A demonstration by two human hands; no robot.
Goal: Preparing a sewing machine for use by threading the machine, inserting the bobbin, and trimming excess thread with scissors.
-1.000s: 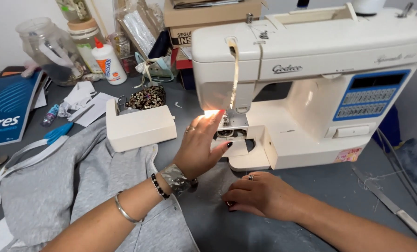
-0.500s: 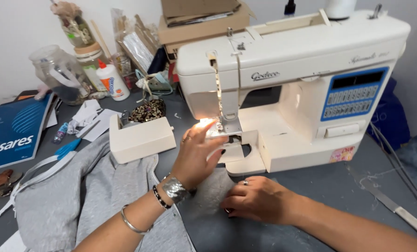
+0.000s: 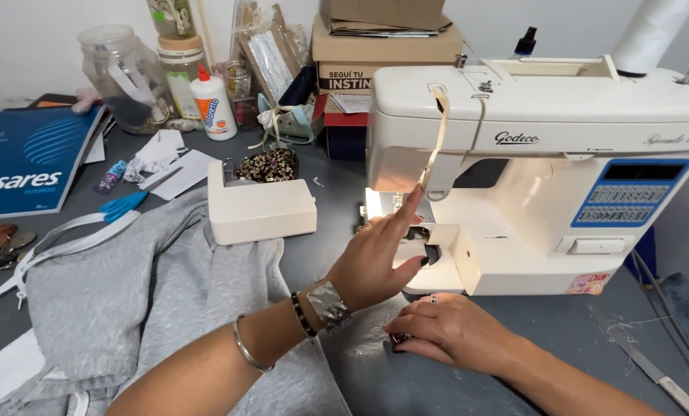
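The left hand (image 3: 375, 258) was open with fingers stretched, its index fingertip raised to the needle area under the lit head of the cream plastic sewing machine (image 3: 544, 154); it grasped nothing. A hammered silver cuff, a dark bead bracelet and a thin bangle circled that wrist. The right hand (image 3: 448, 331) lay palm down, loosely curled and empty, on the matte grey counter (image 3: 560, 339) just in front of the machine's base. Soft, rumpled grey jersey fabric (image 3: 144, 308) spread to the left beneath the left forearm. Just beyond it sat a smooth cream rectangular plastic box (image 3: 259, 212). Farther back stood a white glue bottle with a red tip (image 3: 213, 104), a clear jar (image 3: 125, 77) and stacked cardboard boxes (image 3: 387, 54).
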